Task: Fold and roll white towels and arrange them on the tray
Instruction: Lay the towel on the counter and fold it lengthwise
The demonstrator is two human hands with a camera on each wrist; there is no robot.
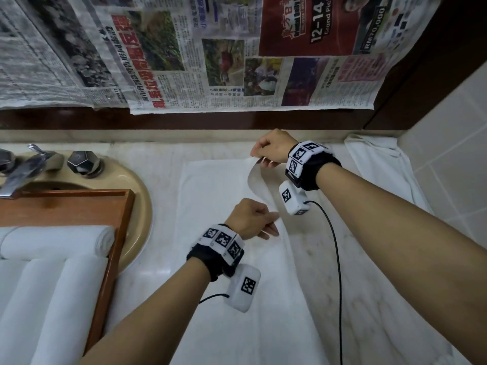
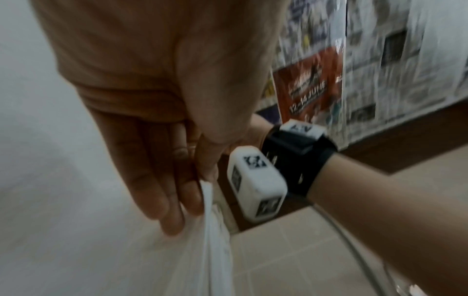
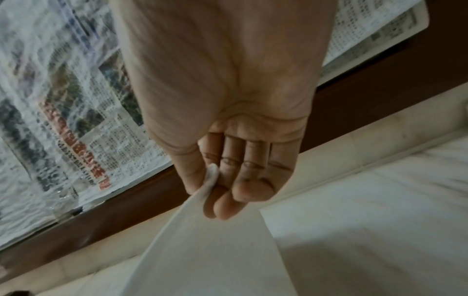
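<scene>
Head view: white towel spread flat on the marble surface, right of the wooden tray holding rolled towels. Left hand and right hand each pinch its lifted right edge.

Left wrist view: fingers pinching the towel edge.

Right wrist view: thumb and fingers clamp the towel corner.

Wrists: black straps bearing white blocks printed with black square markers; arms bare
Cameras: white pods hung beneath each wrist; black cables trailing
</scene>
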